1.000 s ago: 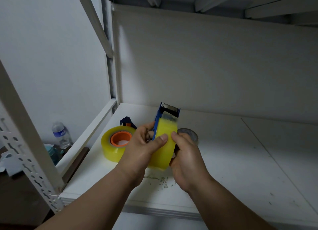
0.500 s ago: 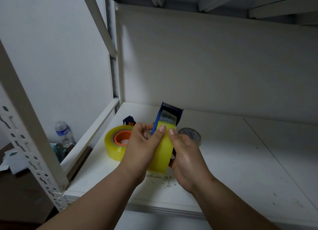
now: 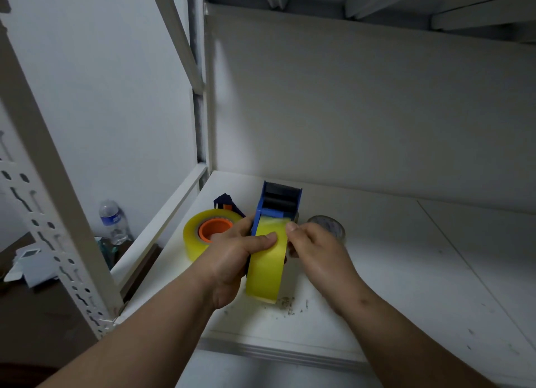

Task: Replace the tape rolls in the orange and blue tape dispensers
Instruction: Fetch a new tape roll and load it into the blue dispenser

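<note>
Step in hand: feeding the loose end of the yellow tape roll (image 3: 265, 267) up into the blue dispenser (image 3: 278, 206), by the look of it.
Blue dispenser: held above the front of the white shelf (image 3: 406, 271), head pointing away, dark roller at the top bare of tape.
Yellow roll: seated in the blue frame, edge toward the camera, bottom just above the shelf.
Left hand (image 3: 232, 260): wrapped round the frame and roll from the left, thumb pressed flat on the tape face.
Right hand (image 3: 314, 252): closed in a pinch at the right edge of the tape near the top; whether gripping the free end or only the roll's edge, cannot tell.
Done so far: a full roll sits on the blue dispenser; a second full yellow roll (image 3: 203, 234) sits round an orange hub (image 3: 216, 228), probably the orange dispenser lying flat.
Left to do: likely threading over the roller; state of the orange one unclear, as most of it is hidden.
Nearby: small clear roll (image 3: 329, 226) just behind the right hand; dark blue part (image 3: 224, 202) behind the lying roll, partly hidden; crumbs (image 3: 285, 305) under the work.
Off the shelf: water bottle (image 3: 111, 221) low on the left, well apart.
In the way: nothing blocking; the roll hides the tape path.
</note>
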`<action>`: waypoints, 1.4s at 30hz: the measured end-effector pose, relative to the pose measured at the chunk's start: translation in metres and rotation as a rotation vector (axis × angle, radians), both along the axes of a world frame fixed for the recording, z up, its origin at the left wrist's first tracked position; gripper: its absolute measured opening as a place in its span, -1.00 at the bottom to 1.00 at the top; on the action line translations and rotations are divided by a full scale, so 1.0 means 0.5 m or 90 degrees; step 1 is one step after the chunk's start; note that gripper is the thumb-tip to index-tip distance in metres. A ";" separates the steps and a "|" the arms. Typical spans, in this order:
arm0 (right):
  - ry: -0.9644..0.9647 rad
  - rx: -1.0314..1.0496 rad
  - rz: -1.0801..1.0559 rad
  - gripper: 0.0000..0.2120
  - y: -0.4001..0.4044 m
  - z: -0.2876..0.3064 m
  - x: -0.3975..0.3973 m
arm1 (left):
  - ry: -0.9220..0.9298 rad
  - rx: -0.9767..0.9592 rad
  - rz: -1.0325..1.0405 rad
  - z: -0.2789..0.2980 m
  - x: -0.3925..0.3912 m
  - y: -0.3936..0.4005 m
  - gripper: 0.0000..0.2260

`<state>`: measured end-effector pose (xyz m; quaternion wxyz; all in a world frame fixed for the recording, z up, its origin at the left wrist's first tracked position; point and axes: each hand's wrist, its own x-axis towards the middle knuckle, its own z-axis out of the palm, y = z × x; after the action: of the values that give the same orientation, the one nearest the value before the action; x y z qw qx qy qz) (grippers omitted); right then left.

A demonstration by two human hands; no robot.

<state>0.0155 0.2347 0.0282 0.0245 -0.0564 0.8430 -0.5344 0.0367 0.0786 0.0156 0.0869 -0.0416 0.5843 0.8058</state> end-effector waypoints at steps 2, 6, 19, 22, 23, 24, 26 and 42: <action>0.155 0.108 -0.063 -0.84 0.009 0.007 -0.015 | -0.005 0.002 0.011 -0.008 0.004 0.003 -0.69; 0.308 0.229 -0.076 -0.84 0.002 0.017 -0.032 | 0.000 -0.001 0.017 -0.021 0.009 0.010 -0.70; 0.360 0.376 0.134 -0.80 0.000 -0.001 -0.025 | 0.013 0.028 0.010 -0.043 0.001 0.010 -0.69; 0.355 0.379 0.146 -0.87 0.002 -0.007 -0.036 | 0.017 0.034 -0.001 -0.043 -0.001 0.007 -0.71; 0.352 0.386 0.151 -0.89 0.003 -0.007 -0.039 | 0.016 0.034 -0.004 -0.043 -0.001 0.006 -0.71; 0.352 0.392 0.154 -0.90 0.002 -0.006 -0.043 | 0.015 0.035 -0.005 -0.043 -0.003 0.005 -0.70; 0.367 0.417 0.155 -0.88 0.001 -0.007 -0.049 | 0.006 0.035 -0.007 -0.045 -0.006 0.004 -0.68; 0.269 0.392 0.073 -0.83 -0.015 -0.001 -0.065 | -0.040 0.014 0.048 -0.050 -0.026 0.011 -0.69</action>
<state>-0.0172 0.2270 0.0280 -0.1042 -0.2028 0.9461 -0.2300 0.0234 0.0843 -0.0092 0.0754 -0.0876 0.5705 0.8131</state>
